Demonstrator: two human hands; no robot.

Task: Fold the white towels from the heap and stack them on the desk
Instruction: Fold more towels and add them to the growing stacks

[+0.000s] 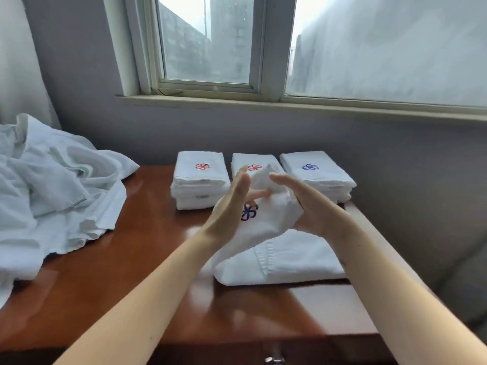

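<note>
The left hand (232,204) is held flat with straight fingers and is pressed against the left side of a white towel (272,219). The right hand (303,204) is curled round the towel's right side, so the cloth is clasped between the two palms. A blue emblem (249,212) is displayed on the raised part, while the lower part is laid in a folded slab on the desk (131,259). This towel is judged to be in mid-fold and not yet stacked. Behind the hands, three finished piles are set side by side against the wall: the left stack (200,180), the middle stack (250,160) and the right stack (316,175). A large heap (52,196) of unfolded towels is left at the desk's left end, so much of the work is judged to remain. The middle stack is partly covered by the hands, the heap is cut off at the frame edge, and the number of towels in it cannot be determined.
</note>
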